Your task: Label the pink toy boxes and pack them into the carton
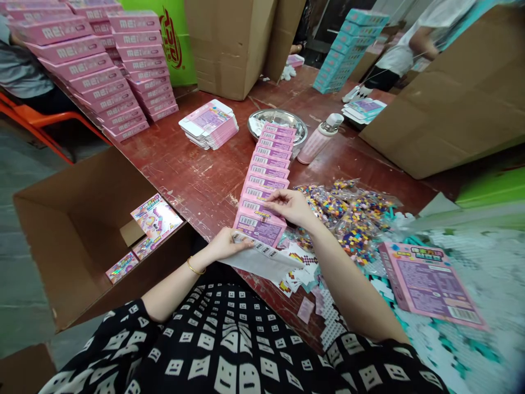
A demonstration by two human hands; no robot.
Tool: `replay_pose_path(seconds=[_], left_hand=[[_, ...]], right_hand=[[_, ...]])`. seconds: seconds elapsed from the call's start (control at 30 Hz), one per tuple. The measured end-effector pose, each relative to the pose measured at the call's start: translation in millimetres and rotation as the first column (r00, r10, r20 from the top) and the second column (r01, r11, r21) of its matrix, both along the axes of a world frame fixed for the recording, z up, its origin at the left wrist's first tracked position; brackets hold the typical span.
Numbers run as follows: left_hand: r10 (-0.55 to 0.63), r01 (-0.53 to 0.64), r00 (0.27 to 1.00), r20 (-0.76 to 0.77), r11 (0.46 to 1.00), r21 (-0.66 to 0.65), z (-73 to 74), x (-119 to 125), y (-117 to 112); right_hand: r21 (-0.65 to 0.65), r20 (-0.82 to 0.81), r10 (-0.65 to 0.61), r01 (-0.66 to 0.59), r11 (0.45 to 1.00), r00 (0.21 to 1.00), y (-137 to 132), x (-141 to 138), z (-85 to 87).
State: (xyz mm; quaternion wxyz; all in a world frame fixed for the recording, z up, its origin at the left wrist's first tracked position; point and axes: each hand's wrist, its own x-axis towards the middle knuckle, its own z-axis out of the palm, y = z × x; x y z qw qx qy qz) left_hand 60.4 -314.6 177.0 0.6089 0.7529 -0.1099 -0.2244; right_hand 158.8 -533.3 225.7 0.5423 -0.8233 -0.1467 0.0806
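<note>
My left hand (228, 244) grips a white sheet of small labels (268, 262) between thumb and fingers, just in front of the nearest box. My right hand (293, 208) hovers over the near end of a row of overlapping pink boxes (268, 161). Its thumb and forefinger are pinched together; whatever lies between them is too small to make out. The boxes run away from me, their barcodes on the left side. Right of that hand lie clear bags of colourful beads (348, 213).
Stacked pink boxes (74, 65) stand at the back left. Flat cartons (211, 123), a metal bowl (301, 131) and a pink bottle (320, 139) sit beyond the row. An open cardboard box (36, 219) is at left. A single pink box (430, 284) lies right. People sit nearby.
</note>
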Motion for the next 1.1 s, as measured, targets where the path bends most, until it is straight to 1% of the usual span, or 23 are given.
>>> replay_pose_path(seconds=[0.07,0.1,0.13,0.2,0.23,0.27,0.3,0.33,0.4,0.43,0.47,0.5,0.53,0.6,0.67,0.73,0.83,0.9,1.0,1.07,1.1], left_hand=[[0.003,-0.002,1.0,-0.006,1.0,0.005,1.3,0.4,-0.4],[0.004,-0.004,1.0,-0.013,1.0,-0.002,1.7,0.6,-0.6],[0.006,-0.006,1.0,-0.024,1.0,-0.016,1.9,0.7,-0.7],[0.023,-0.026,0.998,-0.056,0.998,-0.054,2.9,0.5,-0.5],[0.033,-0.039,0.997,-0.072,0.997,-0.072,4.2,0.1,0.1],[0.042,-0.049,0.996,-0.08,0.995,-0.086,6.5,-0.6,1.0],[0.046,-0.054,0.996,-0.077,0.994,-0.096,10.0,-1.5,2.1],[0.047,-0.053,0.997,-0.061,0.993,-0.103,14.8,-2.7,3.4],[0.036,-0.034,0.999,0.022,0.994,-0.108,27.7,-5.2,6.1],[0.026,-0.017,0.996,0.083,0.994,-0.104,35.2,-6.4,7.1],[0.014,0.001,0.989,0.149,0.995,-0.096,42.7,-7.5,7.6],[0.004,0.015,0.978,0.209,0.996,-0.088,49.9,-8.5,7.7],[-0.001,0.023,0.966,0.258,0.996,-0.082,56.2,-9.4,7.3],[0.015,0.011,0.951,0.31,0.997,-0.081,65.5,-11.1,5.2],[0.055,-0.027,0.944,0.326,0.996,-0.09,69.9,-12.9,2.3],[0.09,-0.063,0.937,0.337,0.994,-0.092,70.9,-14.7,-0.5],[0.12,-0.105,0.934,0.338,0.992,-0.063,69.7,-17.2,-3.0],[0.129,-0.122,0.938,0.323,0.992,-0.041,68.7,-18.5,-3.5],[0.131,-0.129,0.943,0.305,0.991,-0.027,68.1,-19.4,-3.1],[0.138,-0.138,0.939,0.316,0.99,-0.023,68.4,-19.3,-2.7],[0.141,-0.142,0.932,0.334,0.99,-0.021,68.7,-19.1,-2.6]], right_hand=[[-0.017,0.099,0.007,-0.005,1.0,0.995,2.6,2.9,-5.7],[-0.022,0.181,-0.018,0.022,1.0,0.983,4.0,2.7,-7.9],[-0.016,0.271,-0.069,0.076,0.997,0.96,5.2,0.6,-9.2],[0.036,0.412,-0.221,0.227,0.973,0.884,5.3,-11.0,-7.7],[0.066,0.448,-0.292,0.294,0.954,0.845,3.8,-20.7,-4.7],[0.078,0.461,-0.329,0.332,0.94,0.824,0.9,-32.5,-0.5],[0.065,0.46,-0.322,0.33,0.942,0.827,-3.1,-45.8,4.6],[0.029,0.446,-0.269,0.287,0.958,0.854,-8.1,-59.8,10.2],[-0.072,0.362,-0.073,0.106,0.992,0.929,-19.1,-86.3,20.8],[-0.108,0.301,0.025,0.008,0.994,0.953,-24.3,-97.4,25.1],[-0.126,0.245,0.094,-0.065,0.99,0.965,-28.7,-106.7,28.4],[-0.133,0.204,0.13,-0.104,0.986,0.97,-32.2,-113.9,30.8],[-0.139,0.184,0.138,-0.113,0.984,0.973,-34.7,-119.2,32.3],[-0.155,0.206,0.099,-0.068,0.986,0.974,-36.7,-125.4,33.3],[-0.188,0.277,0.054,-0.002,0.982,0.959,-36.3,-128.1,32.4],[-0.218,0.337,0.037,0.04,0.975,0.941,-34.9,-129.5,30.3],[-0.244,0.357,0.034,0.058,0.968,0.933,-33.1,-131.2,25.3],[-0.223,0.364,-0.005,0.092,0.97,0.931,-32.4,-132.3,21.7],[-0.124,0.376,-0.098,0.155,0.98,0.922,-31.4,-133.6,18.6],[-0.082,0.338,-0.13,0.167,0.983,0.932,-31.1,-133.8,18.9],[-0.082,0.301,-0.126,0.157,0.984,0.945,-31.1,-133.7,19.8]])
